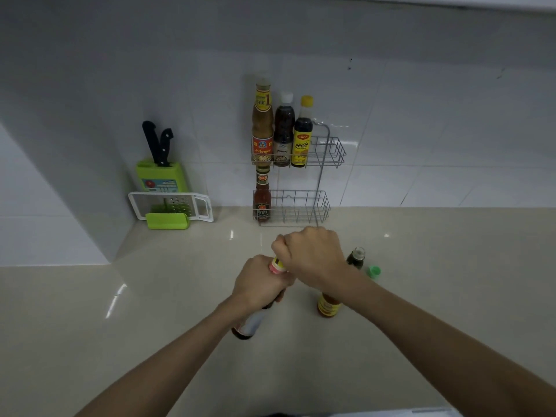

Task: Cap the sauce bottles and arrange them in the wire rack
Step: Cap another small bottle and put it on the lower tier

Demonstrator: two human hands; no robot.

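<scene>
Both forearms reach over the counter (150, 311): the left hand (260, 284) is wrapped round the neck of a dark bottle (249, 325) tilted above the counter, and the right hand (311, 255) is clenched over its top, where a pink-and-yellow cap (276, 265) shows. Behind the right arm stand an orange bottle (328, 307) and an uncapped green bottle (356, 257), a green cap (374, 270) just beside it. Against the wall the rack (326, 152) holds three capped bottles (282, 130) on its upper shelf and a red bottle (262, 197) at the lower shelf's left end.

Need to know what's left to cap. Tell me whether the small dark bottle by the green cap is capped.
Uncapped. The small dark bottle shows a bare open neck, and the green cap lies apart on the counter beside it.
</scene>
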